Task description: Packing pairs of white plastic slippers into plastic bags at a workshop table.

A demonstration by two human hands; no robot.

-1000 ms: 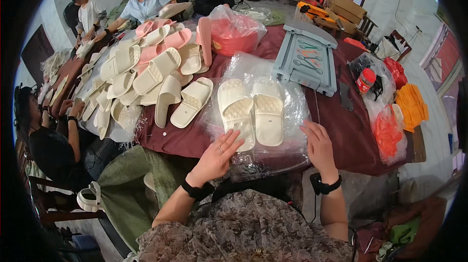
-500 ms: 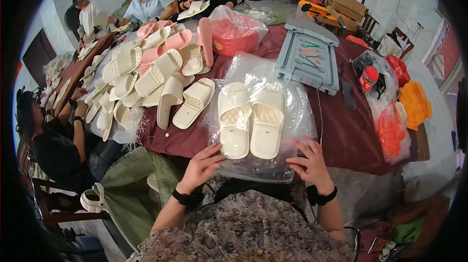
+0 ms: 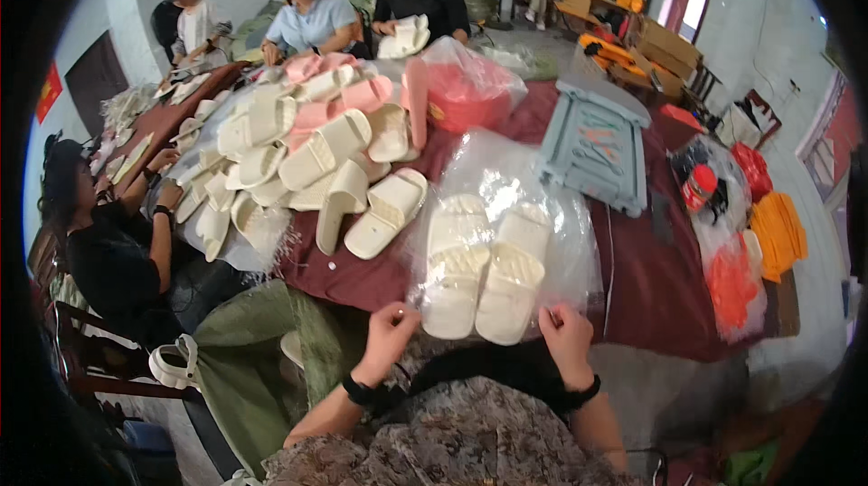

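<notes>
A pair of cream slippers, the left slipper (image 3: 452, 292) beside the right slipper (image 3: 508, 301), lies in a clear plastic bag (image 3: 571, 255) in front of me, heels toward me. My left hand (image 3: 391, 334) is closed, pinching the near left corner of the bag beside the left heel. My right hand (image 3: 567, 338) pinches the opposite near corner, its fingers curled in. Neither hand touches the slippers. To the left, a single cream slipper (image 3: 387, 213) lies close to a large heap of cream and pink slippers (image 3: 325, 151).
A grey folding stool (image 3: 597, 138) lies beyond the bag on the dark red tablecloth (image 3: 642, 278). Behind stands a red basin (image 3: 466, 97) under plastic. A red-lidded jar (image 3: 698, 186) and bags are at the right. Co-workers (image 3: 312, 20) sit around the left and far sides.
My hands have gone from spread fingers to pinching the bag's near corners. The bag and slippers have come nearer to me. My view has tilted up, and a far co-worker's slippers have shifted.
</notes>
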